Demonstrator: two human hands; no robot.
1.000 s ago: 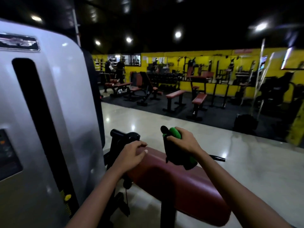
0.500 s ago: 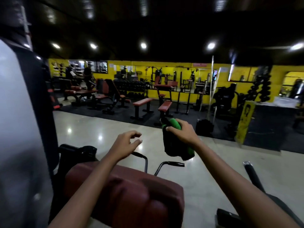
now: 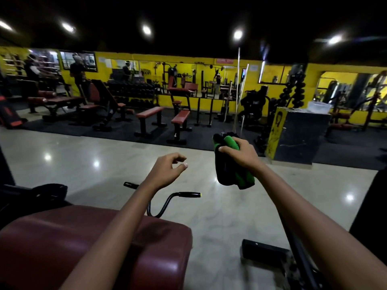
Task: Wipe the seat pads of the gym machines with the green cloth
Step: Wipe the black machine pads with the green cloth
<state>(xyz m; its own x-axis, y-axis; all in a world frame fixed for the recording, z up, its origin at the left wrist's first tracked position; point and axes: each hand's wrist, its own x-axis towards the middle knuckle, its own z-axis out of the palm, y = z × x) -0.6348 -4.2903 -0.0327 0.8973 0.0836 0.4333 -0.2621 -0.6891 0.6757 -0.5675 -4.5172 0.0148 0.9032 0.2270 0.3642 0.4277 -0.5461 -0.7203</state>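
Cloth: green cloth (image 3: 234, 164) hangs bunched in the air, up and to the right of the maroon seat pad (image 3: 88, 243), clear of it and over the pale floor (image 3: 83, 164).
Right hand: right hand (image 3: 240, 156) grips the cloth near its top, fingers curled round the folds; most of the fabric droops below the fist.
Left hand: left hand (image 3: 167, 172) hovers above and beyond the seat pad's far edge, holding nothing, fingers loosely curled with the thumb near the fingertips; it does not touch the pad.
Seat pad: fills the lower left of the view, glossy, with a rounded front corner; the left forearm crosses over it.
Handlebar: black handlebar (image 3: 180, 195) rises from behind the seat pad's far right corner, one grip pointing right, a second grip showing left of the left wrist.
Machine base: dark frame piece (image 3: 266, 252) lies on the floor to the right of the seat pad, under the right forearm.
Background: far beyond the seat pad, red-topped benches (image 3: 165, 116) stand on black matting before a yellow wall (image 3: 270, 74); people there are too blurred to describe.
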